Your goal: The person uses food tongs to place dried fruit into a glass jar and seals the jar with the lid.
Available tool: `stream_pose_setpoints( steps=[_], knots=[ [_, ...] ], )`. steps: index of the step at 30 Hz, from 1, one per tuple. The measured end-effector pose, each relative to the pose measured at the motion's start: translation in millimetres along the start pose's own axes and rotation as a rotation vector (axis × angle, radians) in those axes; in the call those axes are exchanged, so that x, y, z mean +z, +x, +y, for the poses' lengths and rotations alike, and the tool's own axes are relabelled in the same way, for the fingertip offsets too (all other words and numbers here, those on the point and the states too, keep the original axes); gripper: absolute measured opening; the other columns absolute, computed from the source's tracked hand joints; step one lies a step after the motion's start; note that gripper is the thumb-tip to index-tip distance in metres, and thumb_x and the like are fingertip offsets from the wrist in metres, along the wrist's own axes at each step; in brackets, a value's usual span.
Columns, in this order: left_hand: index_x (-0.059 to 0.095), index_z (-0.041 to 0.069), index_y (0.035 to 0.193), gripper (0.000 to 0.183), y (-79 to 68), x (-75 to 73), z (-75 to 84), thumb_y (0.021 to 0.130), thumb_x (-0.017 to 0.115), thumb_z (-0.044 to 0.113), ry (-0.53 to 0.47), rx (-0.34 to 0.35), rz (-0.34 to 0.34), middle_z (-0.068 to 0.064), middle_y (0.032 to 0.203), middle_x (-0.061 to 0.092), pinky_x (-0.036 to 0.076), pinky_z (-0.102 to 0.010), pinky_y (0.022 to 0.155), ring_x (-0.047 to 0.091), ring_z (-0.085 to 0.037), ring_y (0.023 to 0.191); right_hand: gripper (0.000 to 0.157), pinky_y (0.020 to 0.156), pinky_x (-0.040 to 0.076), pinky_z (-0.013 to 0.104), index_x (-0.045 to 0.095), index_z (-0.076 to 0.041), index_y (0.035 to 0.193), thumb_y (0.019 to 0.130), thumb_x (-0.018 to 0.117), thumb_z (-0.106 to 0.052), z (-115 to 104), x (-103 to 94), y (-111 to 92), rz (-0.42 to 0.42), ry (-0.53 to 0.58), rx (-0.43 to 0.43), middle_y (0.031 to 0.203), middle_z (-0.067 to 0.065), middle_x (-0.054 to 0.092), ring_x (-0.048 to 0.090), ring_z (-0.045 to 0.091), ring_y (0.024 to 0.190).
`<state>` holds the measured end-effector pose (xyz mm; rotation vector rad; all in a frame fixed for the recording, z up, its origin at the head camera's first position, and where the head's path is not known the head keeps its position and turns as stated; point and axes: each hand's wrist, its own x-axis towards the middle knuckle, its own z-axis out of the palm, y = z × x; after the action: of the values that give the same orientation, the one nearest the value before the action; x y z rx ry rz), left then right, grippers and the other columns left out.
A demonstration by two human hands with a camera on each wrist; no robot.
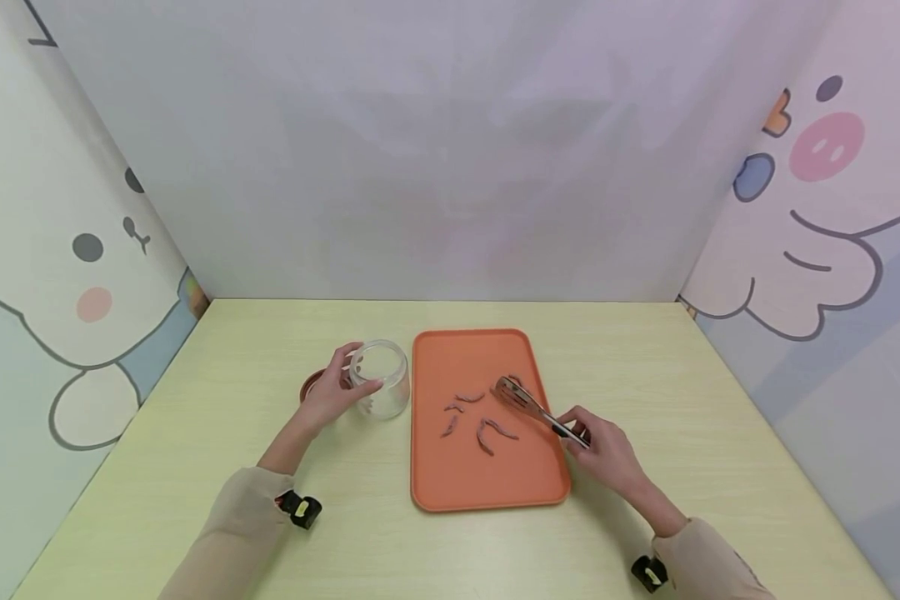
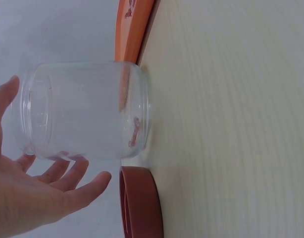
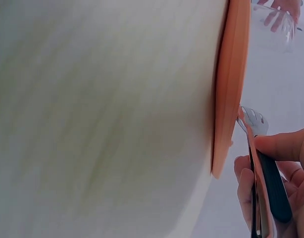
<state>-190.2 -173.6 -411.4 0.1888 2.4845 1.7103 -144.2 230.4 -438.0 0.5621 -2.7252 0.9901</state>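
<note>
My left hand (image 1: 333, 398) holds a clear glass jar (image 1: 390, 396) near its rim, thumb on one side and fingers on the other. The jar stands upright and uncovered beside the tray; a small reddish-brown piece (image 2: 134, 132) shows low in it. In my right hand (image 1: 606, 448) are metal serving tongs (image 1: 536, 408) with dark grips. Their slotted head (image 3: 254, 120) is low over the orange tray (image 1: 450, 487), close to a thin brown strip (image 1: 516, 381) at the right side. Several other thin, curved brown strips (image 1: 484, 437) lie mid-tray.
A round reddish-brown lid (image 2: 142, 203) lies on the table left of the jar, partly behind my left hand. The light wooden table (image 1: 360, 533) meets a pale back wall (image 1: 450, 208). Cartoon-printed panels flank both sides.
</note>
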Motion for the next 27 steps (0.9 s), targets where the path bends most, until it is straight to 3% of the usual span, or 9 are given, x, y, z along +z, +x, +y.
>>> stream_pose_setpoints(
  steps=[8, 27],
  knots=[
    [0.018, 0.016, 0.137, 0.08, 0.1, 0.8, -0.1, 0.077, 0.067, 0.036, -0.011, 0.002, -0.002, -0.02, 0.136, 0.025, 0.038, -0.042, 0.084, 0.037, -0.035, 0.115, 0.029, 0.044, 0.034, 0.023, 0.06, -0.01, 0.093, 0.07, 0.068, 0.006, 1.1, -6.1, 4.4, 0.034, 0.015, -0.056, 0.063, -0.009, 0.048, 0.041, 0.005, 0.049],
    [0.019, 0.018, 0.137, 0.081, 0.2, 0.0, 1.6, 0.076, 0.067, 0.039, 0.022, -0.022, 0.01, -0.018, 0.136, 0.026, 0.037, -0.043, 0.085, 0.039, -0.032, 0.113, 0.027, 0.042, 0.033, 0.024, 0.06, -0.011, 0.093, 0.073, 0.068, 0.004, -21.3, -34.1, 33.6, 0.041, -0.024, -0.149, 0.062, -0.008, 0.049, 0.04, 0.005, 0.045]
  ],
)
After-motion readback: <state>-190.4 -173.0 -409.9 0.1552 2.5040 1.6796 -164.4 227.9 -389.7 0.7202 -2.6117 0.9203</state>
